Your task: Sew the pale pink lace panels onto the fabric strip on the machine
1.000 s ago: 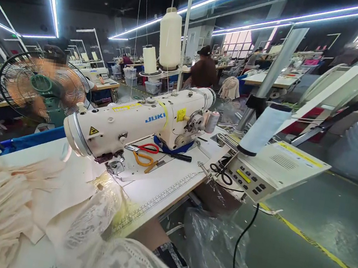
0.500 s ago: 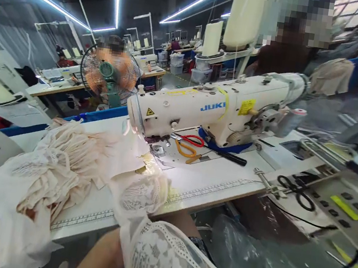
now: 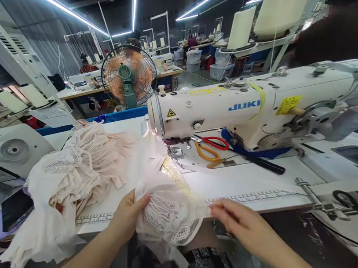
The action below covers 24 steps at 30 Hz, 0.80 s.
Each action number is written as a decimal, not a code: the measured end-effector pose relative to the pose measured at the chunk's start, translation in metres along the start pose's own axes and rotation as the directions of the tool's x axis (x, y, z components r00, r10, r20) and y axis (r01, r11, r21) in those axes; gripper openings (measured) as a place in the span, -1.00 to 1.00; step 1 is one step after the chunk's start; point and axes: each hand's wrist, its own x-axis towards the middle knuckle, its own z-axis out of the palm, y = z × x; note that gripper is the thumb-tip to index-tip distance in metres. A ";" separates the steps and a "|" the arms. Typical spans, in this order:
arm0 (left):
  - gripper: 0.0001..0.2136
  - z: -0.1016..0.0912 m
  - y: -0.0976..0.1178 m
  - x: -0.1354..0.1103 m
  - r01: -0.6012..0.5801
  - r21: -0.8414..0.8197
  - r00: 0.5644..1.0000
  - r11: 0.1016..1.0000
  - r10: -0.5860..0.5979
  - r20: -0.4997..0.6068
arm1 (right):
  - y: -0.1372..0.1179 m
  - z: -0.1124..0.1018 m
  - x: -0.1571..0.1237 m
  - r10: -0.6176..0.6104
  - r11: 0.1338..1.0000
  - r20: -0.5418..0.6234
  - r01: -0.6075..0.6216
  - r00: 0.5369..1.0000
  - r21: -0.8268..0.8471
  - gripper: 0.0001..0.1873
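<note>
A cream lace bra (image 3: 167, 214) is spread over the front edge of the sewing table, its lace cup facing up and its lower part hanging toward my lap. My left hand (image 3: 131, 211) grips the cup's left side, thumb on top. At the right, my right hand (image 3: 230, 216) pinches the edge of the sheer fabric between thumb and fingers. Just beyond lies the lit needle area of a white JUKI sewing machine (image 3: 215, 112). Scissors with red and orange handles (image 3: 212, 149) rest on the machine bed.
A heap of cream lace pieces (image 3: 82, 178) lies at the left, partly draped over the table edge. A printed ruler strip (image 3: 250, 197) runs along the front edge. Thread cones (image 3: 242, 29) stand behind the machine, and a fan (image 3: 129, 76) is beyond the table.
The bra has dropped from near the camera to the table edge. My right hand has come into view, pinching its right edge. The view has shifted, moving the machine rightward.
</note>
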 end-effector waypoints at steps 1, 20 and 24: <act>-0.61 0.001 -0.003 -0.003 0.003 0.020 1.000 1.000 -0.004 0.014 | -0.005 -0.001 0.012 0.007 0.998 -0.070 -0.003 0.998 0.058 -0.66; -0.70 0.018 0.002 0.013 -0.317 0.725 0.895 0.611 -0.061 0.443 | -0.021 0.036 0.071 -0.184 0.974 0.318 0.128 0.930 0.188 -0.78; -0.64 0.018 -0.005 0.006 -0.157 0.651 0.957 0.743 -0.050 0.287 | -0.023 0.038 0.068 -0.145 0.985 0.194 0.124 0.970 0.117 -0.74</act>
